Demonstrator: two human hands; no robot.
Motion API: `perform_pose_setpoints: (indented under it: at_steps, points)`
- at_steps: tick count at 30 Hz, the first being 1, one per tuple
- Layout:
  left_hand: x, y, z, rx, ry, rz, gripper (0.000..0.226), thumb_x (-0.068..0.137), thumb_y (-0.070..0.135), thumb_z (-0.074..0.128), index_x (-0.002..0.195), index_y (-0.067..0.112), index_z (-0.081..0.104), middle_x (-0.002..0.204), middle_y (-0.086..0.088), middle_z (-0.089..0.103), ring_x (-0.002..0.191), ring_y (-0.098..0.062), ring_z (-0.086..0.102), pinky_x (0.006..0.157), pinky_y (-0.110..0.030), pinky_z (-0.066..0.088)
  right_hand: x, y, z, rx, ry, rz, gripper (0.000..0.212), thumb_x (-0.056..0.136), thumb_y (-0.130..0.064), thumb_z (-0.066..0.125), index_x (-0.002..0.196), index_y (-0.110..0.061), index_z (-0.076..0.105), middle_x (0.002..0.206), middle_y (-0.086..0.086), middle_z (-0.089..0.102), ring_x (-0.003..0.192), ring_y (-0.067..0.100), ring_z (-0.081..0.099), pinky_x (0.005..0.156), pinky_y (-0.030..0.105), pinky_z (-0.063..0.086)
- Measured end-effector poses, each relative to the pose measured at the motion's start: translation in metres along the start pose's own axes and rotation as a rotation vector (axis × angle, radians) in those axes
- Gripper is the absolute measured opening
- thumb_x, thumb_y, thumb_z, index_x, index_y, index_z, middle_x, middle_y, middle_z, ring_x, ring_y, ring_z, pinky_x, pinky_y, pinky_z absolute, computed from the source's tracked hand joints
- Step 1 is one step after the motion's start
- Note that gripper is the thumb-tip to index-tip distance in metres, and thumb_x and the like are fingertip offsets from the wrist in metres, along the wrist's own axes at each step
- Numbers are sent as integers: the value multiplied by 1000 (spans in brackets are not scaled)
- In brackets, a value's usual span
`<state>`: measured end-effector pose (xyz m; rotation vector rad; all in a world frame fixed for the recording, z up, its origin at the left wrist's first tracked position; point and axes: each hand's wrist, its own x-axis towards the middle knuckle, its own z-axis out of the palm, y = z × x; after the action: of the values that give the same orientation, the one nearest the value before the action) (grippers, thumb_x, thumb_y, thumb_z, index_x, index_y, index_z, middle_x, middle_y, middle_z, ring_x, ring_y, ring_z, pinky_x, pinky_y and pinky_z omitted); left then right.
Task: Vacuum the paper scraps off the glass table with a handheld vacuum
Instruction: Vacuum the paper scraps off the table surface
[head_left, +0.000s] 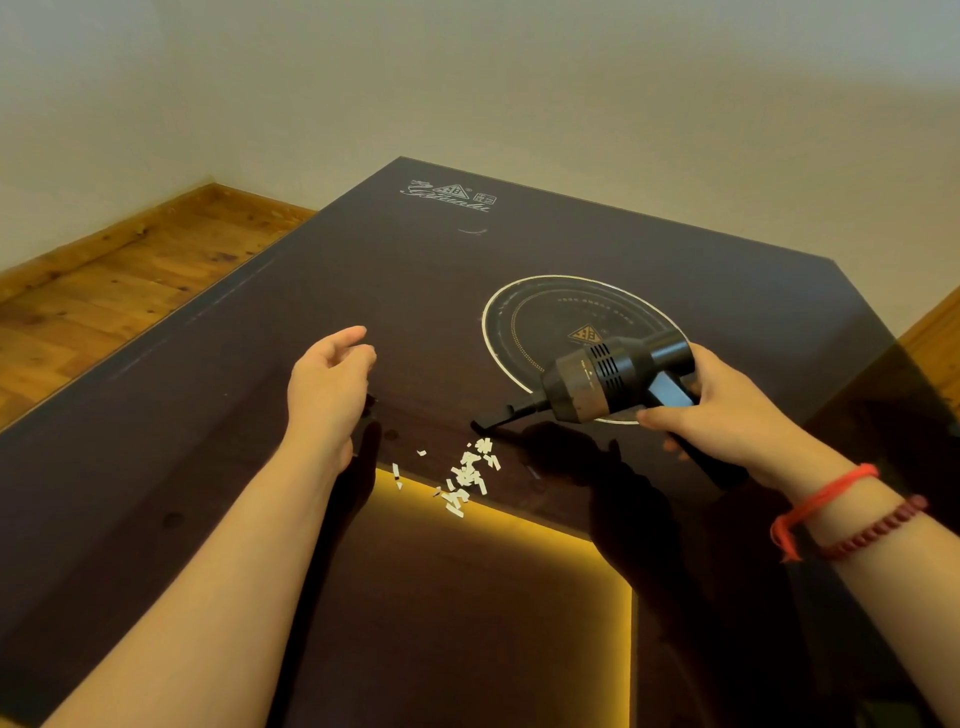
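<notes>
Paper scraps (467, 478) are lying in a small loose pile on the dark glass surface (727, 270), just in front of and below the vacuum (608, 382) nozzle tip, a few strays trailing off to the left. Right hand (727, 415) is wrapping its grip around the vacuum's handle, fingers curled on it, nozzle pointing down-left toward the pile, tip near the glass but contact unclear. Left hand (332, 379) is hovering across from the grip, fingers loosely curled, holding nothing. Step looks like: lowering the nozzle onto the pile. Doing it well probably means keeping the tip low and flat, sweeping slowly toward the near edge, catching strays last. Coming in too fast risks scattering light scraps.
</notes>
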<state>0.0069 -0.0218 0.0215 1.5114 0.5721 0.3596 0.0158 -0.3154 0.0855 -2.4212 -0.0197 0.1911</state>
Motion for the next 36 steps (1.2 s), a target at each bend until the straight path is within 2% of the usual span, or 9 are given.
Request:
perform_pose_setpoints:
  at_steps: [3,8,12,15,23,30,33,36]
  points:
    - [-1,1,0,0,-2,2,32,91,13,52,121,24,58,114,4,59,108,-12,54,98,-33,43,0,9,1,52,-6,51,52,78,-9,69,112,-33,38,87,2,62,56,17,65,52,28,55]
    - [-2,2,0,-5,-4,3,33,92,12,52,123,23,58,117,3,59,111,-13,54,99,-33,43,-1,21,1,103,2,91,50,77,-9,70,111,-31,42,80,5,65,44,10,63,43,23,53]
    - [-2,2,1,0,-5,7,33,92,12,52,122,24,58,118,3,58,111,-12,53,98,-32,43,-5,26,1,116,-4,106,51,77,-10,71,114,-30,42,87,8,66,55,17,65,49,29,54]
    - [-2,2,0,2,-6,8,32,92,13,52,121,25,58,117,3,58,111,-12,53,97,-31,43,-9,29,2,127,-11,109,51,77,-11,71,115,-30,42,91,8,66,60,20,66,54,32,55]
    - [-1,0,-1,0,-17,7,28,91,13,53,115,28,58,108,8,59,107,-11,54,97,-32,43,-12,31,1,120,5,83,51,77,-9,71,112,-33,42,88,5,65,58,19,66,53,33,56]
    - [-1,0,0,2,-16,12,32,91,12,52,120,25,58,104,9,59,106,-11,55,96,-31,43,-12,32,1,128,15,72,51,76,-8,71,109,-34,43,83,6,66,46,11,63,45,27,53]
    - [-1,0,1,-3,-13,9,32,91,12,52,120,24,59,101,10,59,103,-10,55,97,-33,43,-11,31,2,130,38,69,49,75,-7,71,108,-32,45,77,7,66,43,11,62,45,28,54]
    - [0,0,0,1,-14,6,32,92,12,52,120,25,58,102,10,58,106,-11,54,98,-33,43,-11,27,3,104,34,58,51,75,-9,72,110,-33,43,81,6,65,43,10,62,45,28,54]
